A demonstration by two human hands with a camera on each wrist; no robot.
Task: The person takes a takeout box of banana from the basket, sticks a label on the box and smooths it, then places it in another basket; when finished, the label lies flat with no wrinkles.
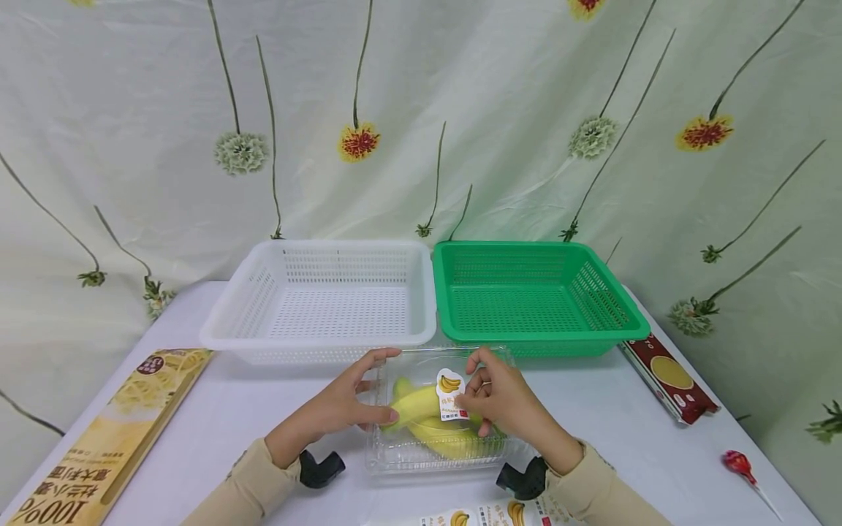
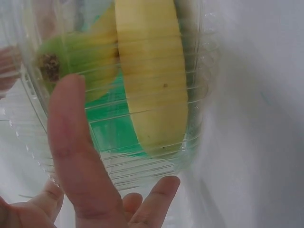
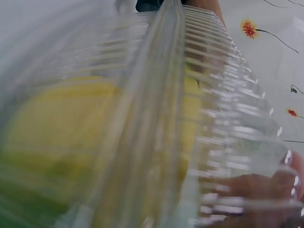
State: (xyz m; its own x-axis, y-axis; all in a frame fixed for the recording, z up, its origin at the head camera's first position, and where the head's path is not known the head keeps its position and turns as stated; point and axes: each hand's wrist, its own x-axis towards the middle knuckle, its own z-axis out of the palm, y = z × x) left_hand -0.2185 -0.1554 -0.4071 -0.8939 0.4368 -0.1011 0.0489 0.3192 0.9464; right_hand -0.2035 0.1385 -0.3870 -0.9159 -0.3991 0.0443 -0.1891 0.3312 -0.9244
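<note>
A clear plastic clamshell box (image 1: pixel 437 466) with bananas (image 1: pixel 454 442) inside lies on the table in the head view. My left hand (image 1: pixel 351 402) holds its left side, thumb over the lid and other fingers spread along the edge. In the left wrist view the thumb (image 2: pixel 78 152) lies against the ribbed plastic, in front of a banana (image 2: pixel 152 76). Over the lid, my right hand (image 1: pixel 509 394) has its fingers bent and pinches the right edge of a white banana sticker (image 1: pixel 450 391). Its fingers (image 3: pixel 266 190) show partly through the plastic in the right wrist view.
A white basket (image 1: pixel 322 343) and a green basket (image 1: pixel 546 337) stand behind the box. Left is a yellow pasta package (image 1: pixel 118 431); right are a red packet (image 1: pixel 671 380) and a lollipop (image 1: pixel 738 463). More banana stickers (image 1: pixel 487 516) lie at the front edge.
</note>
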